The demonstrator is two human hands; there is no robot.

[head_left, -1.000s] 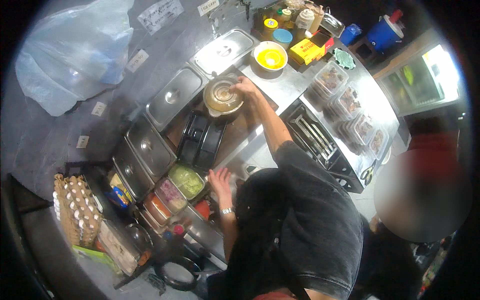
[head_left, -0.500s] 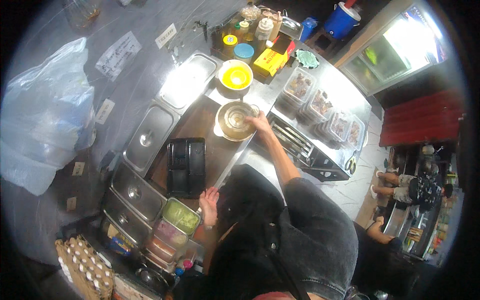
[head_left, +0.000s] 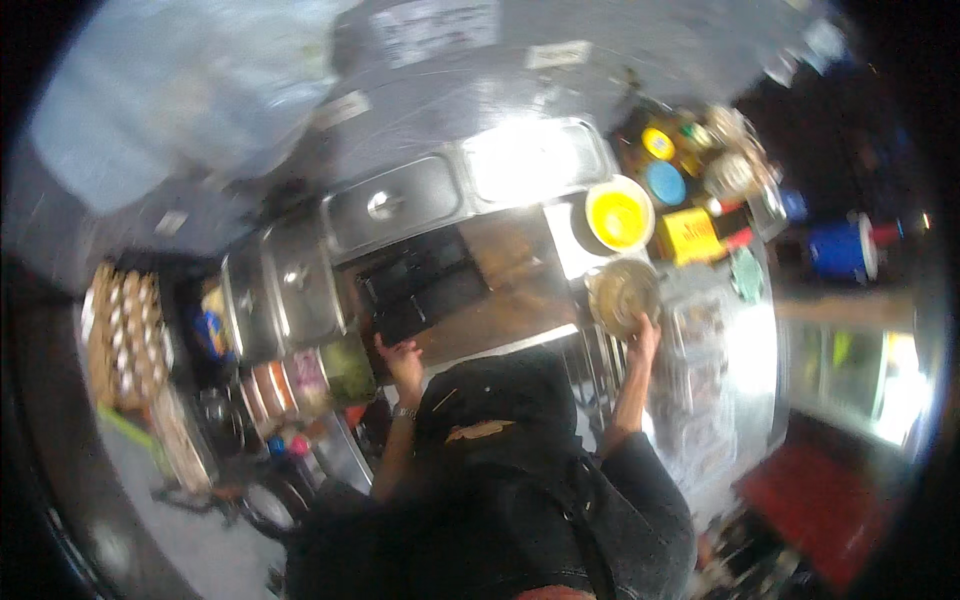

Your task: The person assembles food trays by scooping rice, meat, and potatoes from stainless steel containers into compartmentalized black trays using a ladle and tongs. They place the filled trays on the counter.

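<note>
My right hand (head_left: 644,340) grips the near edge of a round, brownish container (head_left: 622,293), which is at the right end of the brown surface (head_left: 512,312), just in front of a white bowl (head_left: 597,239) with yellow contents. My left hand (head_left: 404,364) is open and empty, its fingers loosely spread, just beside the near edge of a black compartment tray (head_left: 425,285); blur hides whether they touch it.
</note>
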